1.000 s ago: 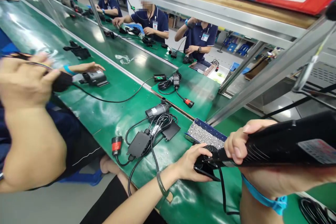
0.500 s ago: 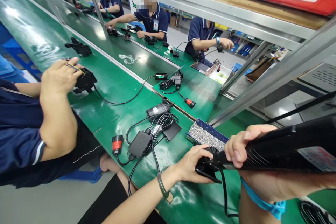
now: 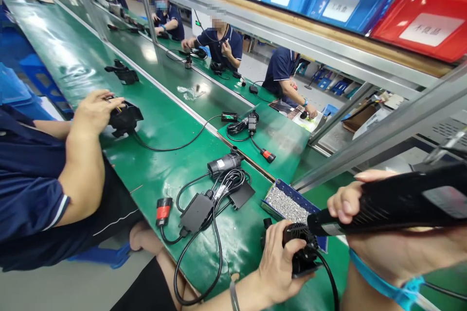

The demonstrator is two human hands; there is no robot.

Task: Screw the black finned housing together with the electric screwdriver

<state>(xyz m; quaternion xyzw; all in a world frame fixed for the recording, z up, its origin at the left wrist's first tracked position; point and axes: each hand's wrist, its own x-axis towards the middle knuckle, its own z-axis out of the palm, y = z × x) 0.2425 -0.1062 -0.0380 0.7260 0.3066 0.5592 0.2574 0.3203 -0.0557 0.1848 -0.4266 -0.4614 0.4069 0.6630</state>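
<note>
gripping a black pump [image 3: 299, 249], left hand [image 3: 279, 267] fingers clamped around it, right hand [image 3: 350, 201] clenched on an electric screwdriver [image 3: 397, 200].

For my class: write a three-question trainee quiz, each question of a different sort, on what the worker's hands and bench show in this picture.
1. True or false: the left hand rests on the black pump part.
2. Which does the right hand grip?
A. a red bin
B. the black electric screwdriver
C. a coiled cable
3. Fill in: the tray of screws lies on the ____ conveyor belt.

Key
1. True: the hand is on the part, at the belt's near edge.
2. B: it is held level, with its tip at the part.
3. Green.
</note>
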